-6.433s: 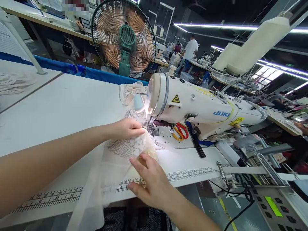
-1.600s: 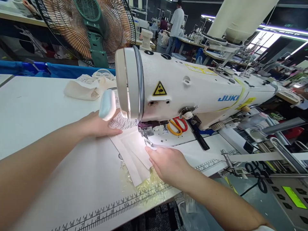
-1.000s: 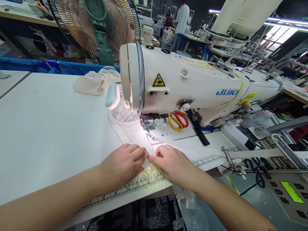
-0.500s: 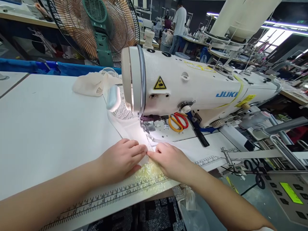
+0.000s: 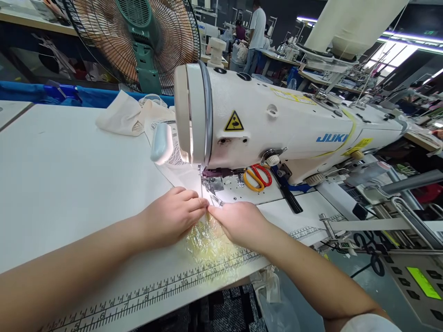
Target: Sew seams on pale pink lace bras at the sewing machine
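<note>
A pale garment piece [image 5: 185,179] with lace runs under the presser foot [image 5: 212,183] of a white sewing machine [image 5: 256,120]. Just in front of the foot, my left hand [image 5: 175,213] is closed, pinching the near fabric edge. Touching it at the fingertips, my right hand [image 5: 240,223] also pinches the fabric, thumb pointing left. Beyond the machine head, the cream far end [image 5: 119,115] of the garment lies bunched on the table. Crinkled clear yellowish tape [image 5: 207,246] covers the tabletop below my hands.
Scissors [image 5: 254,179] with yellow and red handles lie on the machine bed, beside a black-handled tool [image 5: 292,200]. A printed ruler strip [image 5: 166,288] follows the table's front edge. Behind stands a large fan [image 5: 143,50]. A control panel [image 5: 415,286] is at lower right; a person [image 5: 256,34] stands far back.
Both hands have moved slightly forward with the fabric, nearer the presser foot. The bunched cream end has shifted back and left. More of the yellowish tape shows.
</note>
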`<state>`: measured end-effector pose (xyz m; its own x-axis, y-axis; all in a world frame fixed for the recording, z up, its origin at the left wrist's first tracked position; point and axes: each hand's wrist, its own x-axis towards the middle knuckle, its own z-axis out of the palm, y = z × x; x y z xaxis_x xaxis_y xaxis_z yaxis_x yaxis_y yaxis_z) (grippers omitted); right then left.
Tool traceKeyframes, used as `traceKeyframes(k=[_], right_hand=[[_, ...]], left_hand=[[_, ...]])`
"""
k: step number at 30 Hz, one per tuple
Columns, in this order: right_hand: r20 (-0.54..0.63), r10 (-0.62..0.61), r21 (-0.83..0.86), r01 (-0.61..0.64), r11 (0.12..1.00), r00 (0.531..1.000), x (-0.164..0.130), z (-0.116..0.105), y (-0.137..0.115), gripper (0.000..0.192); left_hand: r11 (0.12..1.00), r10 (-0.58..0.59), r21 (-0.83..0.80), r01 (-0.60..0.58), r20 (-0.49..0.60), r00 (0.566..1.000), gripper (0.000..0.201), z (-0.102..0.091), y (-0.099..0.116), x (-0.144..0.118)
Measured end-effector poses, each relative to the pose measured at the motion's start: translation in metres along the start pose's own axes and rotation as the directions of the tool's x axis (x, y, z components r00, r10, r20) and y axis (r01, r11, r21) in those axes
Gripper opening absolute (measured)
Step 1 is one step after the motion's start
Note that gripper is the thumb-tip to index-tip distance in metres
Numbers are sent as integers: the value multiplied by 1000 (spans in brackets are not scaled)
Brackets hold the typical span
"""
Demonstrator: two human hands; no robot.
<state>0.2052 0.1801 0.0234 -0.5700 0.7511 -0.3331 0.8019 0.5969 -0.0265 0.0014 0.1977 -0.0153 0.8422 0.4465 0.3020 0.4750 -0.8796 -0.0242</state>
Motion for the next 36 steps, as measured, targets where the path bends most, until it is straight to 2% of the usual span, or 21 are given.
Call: traceKeyframes(k=[6, 12, 17, 20, 27, 31, 34, 36], right_hand=[[97, 60, -8, -59, 998, 994, 9, -10, -6, 56], [181, 140, -20, -139, 990, 973, 17, -20, -16, 70], [194, 146, -12, -147, 989, 970, 19, -21, -21, 71], [184, 150, -8, -151, 989, 971, 20, -20, -22, 71], [161, 167, -22, -166, 986, 973, 23, -17, -23, 65], [129, 143, -4, -144, 990, 981, 15, -12, -21, 60], [51, 69, 71, -73, 995, 996, -2, -12, -12, 44], [10, 78, 105, -79, 991, 997, -13, -16, 0, 30]], left_hand=[[1000, 16, 18, -15, -19, 1000, 38, 3, -12, 3], [993, 22, 118, -18, -33, 999, 39, 13, -21, -1], [988, 34, 153, -34, -3, 999, 40, 15, -24, -5], [992, 15, 121, -18, 24, 1000, 40, 14, -25, -4], [996, -26, 92, 21, 52, 998, 40, 13, -32, -2], [993, 13, 121, -17, 39, 999, 38, 5, -37, 2], [986, 55, 159, -54, -3, 998, 34, 3, -43, 4], [982, 54, 180, -47, -34, 998, 30, 5, -48, 4]])
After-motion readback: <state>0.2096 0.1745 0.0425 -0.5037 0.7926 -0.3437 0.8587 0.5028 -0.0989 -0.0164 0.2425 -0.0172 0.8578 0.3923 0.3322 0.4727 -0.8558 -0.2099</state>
